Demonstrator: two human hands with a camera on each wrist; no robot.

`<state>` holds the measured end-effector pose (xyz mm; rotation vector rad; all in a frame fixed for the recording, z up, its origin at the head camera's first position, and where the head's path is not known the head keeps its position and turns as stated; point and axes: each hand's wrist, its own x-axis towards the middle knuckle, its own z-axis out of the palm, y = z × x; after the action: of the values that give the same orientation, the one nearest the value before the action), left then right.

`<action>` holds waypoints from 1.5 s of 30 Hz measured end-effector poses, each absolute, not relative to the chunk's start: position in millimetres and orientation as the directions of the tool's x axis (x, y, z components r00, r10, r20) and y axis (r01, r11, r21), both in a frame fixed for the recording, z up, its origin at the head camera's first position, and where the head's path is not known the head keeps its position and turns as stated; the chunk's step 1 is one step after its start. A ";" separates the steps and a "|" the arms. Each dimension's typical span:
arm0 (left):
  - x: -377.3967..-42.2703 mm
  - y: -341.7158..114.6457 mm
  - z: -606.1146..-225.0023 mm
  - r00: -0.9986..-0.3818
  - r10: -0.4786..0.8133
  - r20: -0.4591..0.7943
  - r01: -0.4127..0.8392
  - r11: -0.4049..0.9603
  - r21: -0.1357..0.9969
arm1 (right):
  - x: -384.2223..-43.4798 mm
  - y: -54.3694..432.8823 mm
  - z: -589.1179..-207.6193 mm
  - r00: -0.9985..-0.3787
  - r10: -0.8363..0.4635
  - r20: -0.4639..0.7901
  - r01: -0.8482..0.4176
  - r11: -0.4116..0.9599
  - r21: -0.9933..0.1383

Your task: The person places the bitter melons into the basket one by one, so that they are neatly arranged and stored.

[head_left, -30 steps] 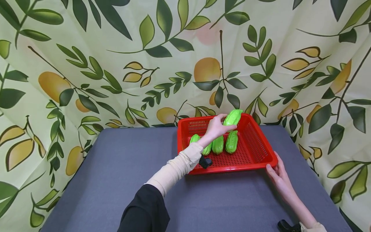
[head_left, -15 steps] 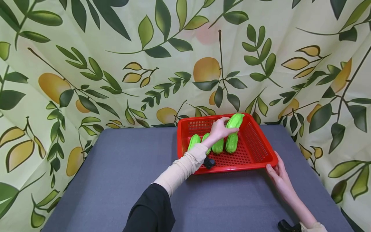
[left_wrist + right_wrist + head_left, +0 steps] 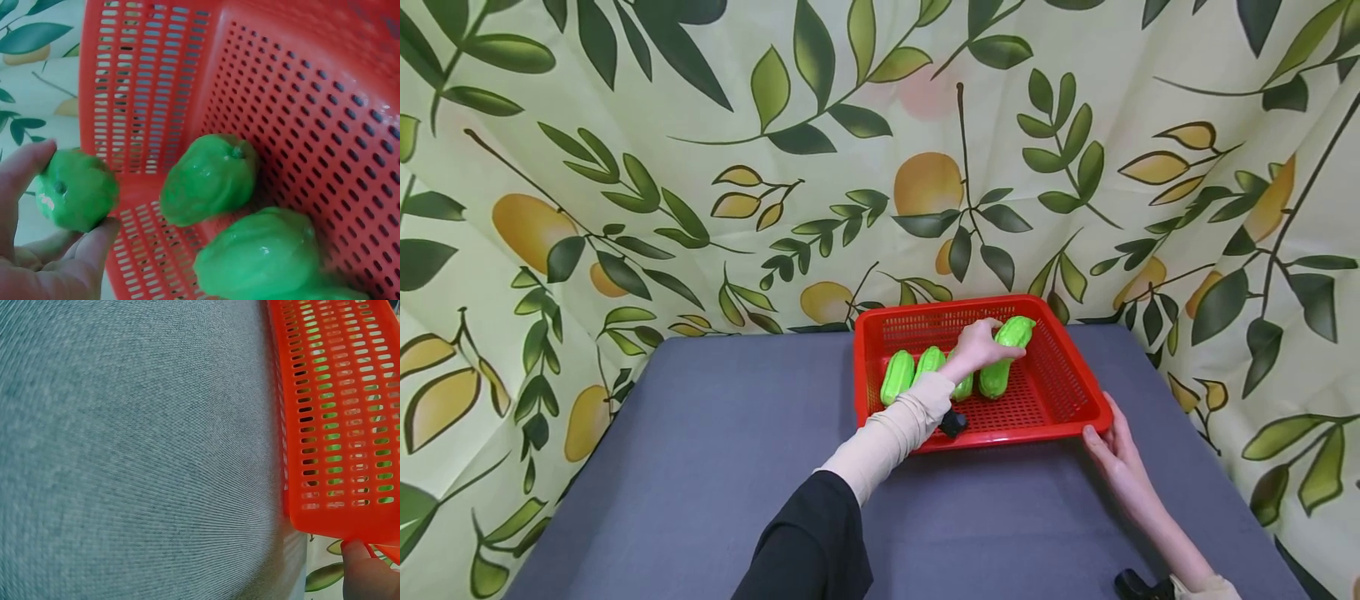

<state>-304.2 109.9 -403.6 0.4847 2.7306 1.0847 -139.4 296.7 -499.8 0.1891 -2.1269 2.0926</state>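
A red perforated plastic basket (image 3: 1022,434) stands toward the back of the table. Inside it lie several bright green ridged gourds, among them one gourd (image 3: 898,377) at the left and another gourd (image 3: 993,382) just below my left hand. My left hand (image 3: 979,347) pinches a similar green gourd (image 3: 77,190) between thumb and fingers, above the basket near its back part. In the left wrist view this held gourd is apart from the two nearest ones. My right hand (image 3: 1117,457) grips the basket's front right corner, thumb at the rim; its other fingers are partly hidden.
Grey-blue cloth covers the table (image 3: 737,433). A curtain (image 3: 850,167) printed with leaves and fruit hangs right behind the table and along its sides. The basket's right part (image 3: 1045,392) shows bare perforated floor.
My left hand has lowered the held gourd toward the basket and shifted slightly right. My right hand keeps its grip on the corner. The head view has shifted slightly.
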 end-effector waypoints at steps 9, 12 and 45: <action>-306.1 119.5 -408.4 -0.942 0.329 -0.062 0.207 0.719 0.664 | -140.4 297.1 -500.4 -0.972 0.025 0.233 -0.232 0.013 -0.973; -306.0 121.5 -408.1 -0.943 0.323 -0.076 0.197 0.728 0.656 | -141.1 297.7 -500.3 -0.972 0.026 0.234 -0.233 0.032 -0.972; -299.8 148.4 -411.2 -0.939 0.302 -0.163 0.204 0.874 0.441 | -140.5 298.3 -498.8 -0.980 0.042 0.197 -0.192 0.102 -0.976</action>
<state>-299.8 148.4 -411.2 0.3860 2.8191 0.6264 -140.5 298.3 -498.8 0.1515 -2.1950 1.9900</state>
